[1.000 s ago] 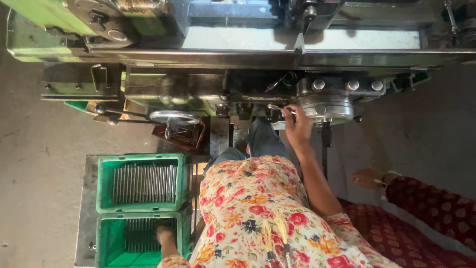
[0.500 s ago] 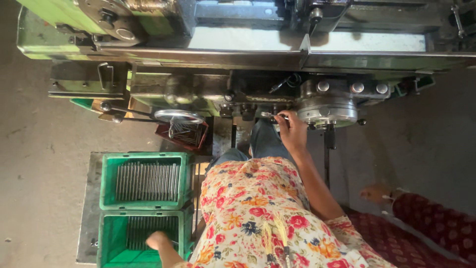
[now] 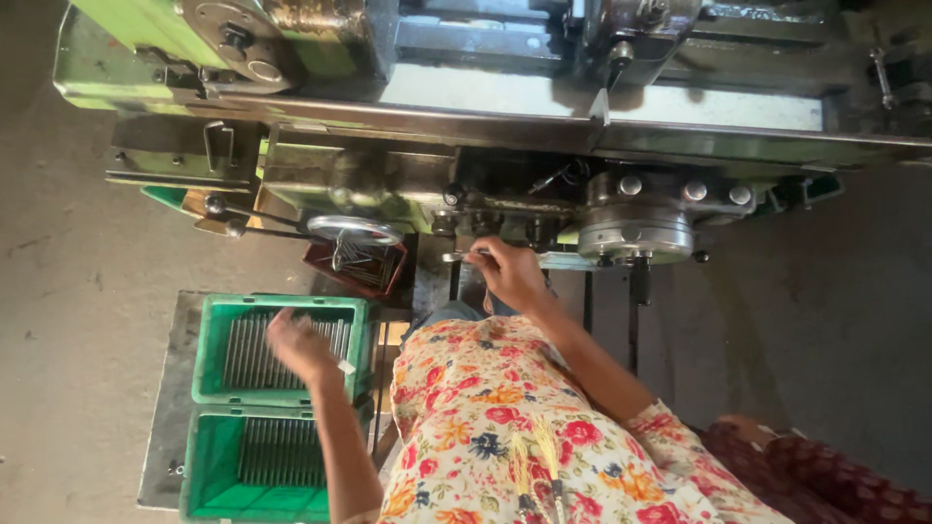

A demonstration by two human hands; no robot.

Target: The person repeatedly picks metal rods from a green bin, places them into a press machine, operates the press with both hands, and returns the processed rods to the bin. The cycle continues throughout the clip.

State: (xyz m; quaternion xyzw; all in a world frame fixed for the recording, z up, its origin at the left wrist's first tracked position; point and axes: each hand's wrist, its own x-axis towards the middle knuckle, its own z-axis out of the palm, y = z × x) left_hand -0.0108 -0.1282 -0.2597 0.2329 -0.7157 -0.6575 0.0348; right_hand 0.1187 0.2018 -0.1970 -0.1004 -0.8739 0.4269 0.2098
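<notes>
Seen from above, a person in a floral top sits at a green lathe (image 3: pixel 291 58). The right hand (image 3: pixel 510 272) closes around a small metal handle (image 3: pixel 461 257) on the machine's front. The left hand (image 3: pixel 301 344), blurred, hovers over the upper of two green crates (image 3: pixel 209 335); whether it holds anything I cannot tell. Both crates hold rows of thin metal rods (image 3: pixel 243 354), too many to count. The rods look stiff, light singly and probably slick, best pinched near the middle. One handwheel (image 3: pixel 354 231) sits left of the handle.
</notes>
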